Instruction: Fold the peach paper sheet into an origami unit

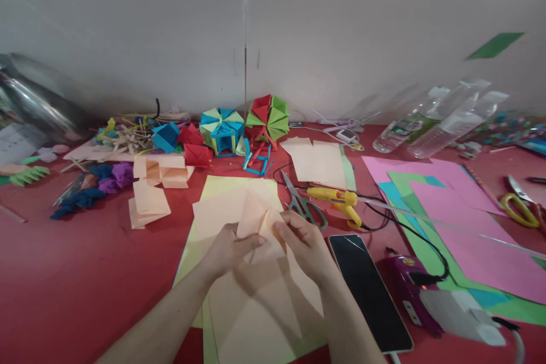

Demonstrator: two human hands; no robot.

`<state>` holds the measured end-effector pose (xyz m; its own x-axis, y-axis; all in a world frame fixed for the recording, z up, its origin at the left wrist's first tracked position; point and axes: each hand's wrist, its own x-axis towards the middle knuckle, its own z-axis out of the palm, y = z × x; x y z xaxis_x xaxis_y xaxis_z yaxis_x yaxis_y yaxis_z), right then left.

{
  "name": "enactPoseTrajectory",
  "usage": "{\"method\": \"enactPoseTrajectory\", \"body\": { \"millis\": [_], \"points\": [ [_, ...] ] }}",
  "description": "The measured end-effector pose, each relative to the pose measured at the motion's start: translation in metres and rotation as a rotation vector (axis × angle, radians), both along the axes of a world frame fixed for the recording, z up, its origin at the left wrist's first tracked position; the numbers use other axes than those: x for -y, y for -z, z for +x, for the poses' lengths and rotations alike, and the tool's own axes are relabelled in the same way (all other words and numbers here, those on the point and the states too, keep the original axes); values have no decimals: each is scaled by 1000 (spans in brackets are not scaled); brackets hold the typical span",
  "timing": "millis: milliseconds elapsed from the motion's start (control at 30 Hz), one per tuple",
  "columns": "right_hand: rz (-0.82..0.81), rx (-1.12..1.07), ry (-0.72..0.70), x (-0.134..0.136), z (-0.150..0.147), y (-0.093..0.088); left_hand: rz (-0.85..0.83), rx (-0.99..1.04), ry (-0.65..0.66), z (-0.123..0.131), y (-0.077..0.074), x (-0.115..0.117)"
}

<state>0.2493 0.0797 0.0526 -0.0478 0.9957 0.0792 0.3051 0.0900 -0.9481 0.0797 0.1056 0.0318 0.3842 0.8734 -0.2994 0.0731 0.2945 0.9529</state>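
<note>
Between my two hands is a piece of peach paper (256,217), partly folded, with a raised flap near its middle. My left hand (232,247) pinches its left side, the thumb lying across the lower part. On the other side my right hand (302,239) grips the edge with thumb and fingers. Beneath them lies a stack of peach sheets (256,301) over yellow paper (239,185). Folded peach paper pieces (150,202) rest to the left. Grey-handled scissors (303,205) and a yellow glue gun (335,199) lie just beyond my right hand.
A phone (369,290) and a purple power strip (412,290) with a white plug sit at right, near pink sheets (460,222). Folded paper models (268,119) stand at the back. Plastic bottles (412,119) and a metal kettle (42,96) flank them. Yellow-handled scissors (518,207) lie far right.
</note>
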Motion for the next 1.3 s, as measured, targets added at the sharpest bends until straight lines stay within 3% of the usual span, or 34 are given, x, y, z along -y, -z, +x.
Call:
{"method": "enactPoseTrajectory", "body": {
  "millis": [233,533,1067,1300],
  "points": [
    [-29,3,-1,3,-5,-2,7,-57,69,-2,-6,0],
    [-44,-105,107,2,-12,-1,29,-90,84,-1,-6,1],
    [-66,-267,222,2,-18,6,-24,-141,-17,7,-2,6],
    [-143,-294,183,1,-21,7,-7,-150,-27,7,-5,5]
  ]
}}
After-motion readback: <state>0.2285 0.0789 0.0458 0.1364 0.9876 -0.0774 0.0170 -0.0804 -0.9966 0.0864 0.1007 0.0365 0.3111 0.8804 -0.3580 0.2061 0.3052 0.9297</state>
